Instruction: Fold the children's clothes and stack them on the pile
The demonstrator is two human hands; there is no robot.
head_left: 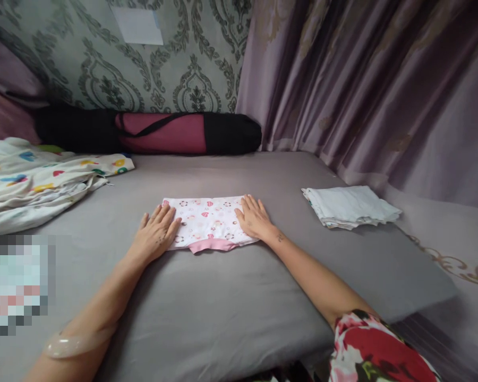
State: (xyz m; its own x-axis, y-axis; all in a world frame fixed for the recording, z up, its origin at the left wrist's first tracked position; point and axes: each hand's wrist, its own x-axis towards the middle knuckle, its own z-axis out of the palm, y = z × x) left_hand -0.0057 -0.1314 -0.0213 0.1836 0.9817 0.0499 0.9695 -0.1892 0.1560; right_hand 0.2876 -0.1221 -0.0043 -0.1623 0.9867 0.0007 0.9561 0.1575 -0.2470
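Observation:
A small white garment point(205, 220) with pink hearts and little printed figures lies folded flat in front of me. Its pink neckband point(213, 244) points toward me. My left hand point(158, 228) rests flat on the garment's left edge, fingers stretched out. On the right edge lies my right hand point(255, 217), palm down with the fingers extended. Both hands press on the cloth without gripping it. The garment's underside and inner layers are hidden.
A grey-sheeted bed point(223, 297) carries everything. To the right sits a folded white cloth stack point(352, 206); to the left, a crumpled printed cloth point(51, 180). A black and maroon long bag point(163, 132) lies along the wall. Purple curtains point(322, 69) hang at right.

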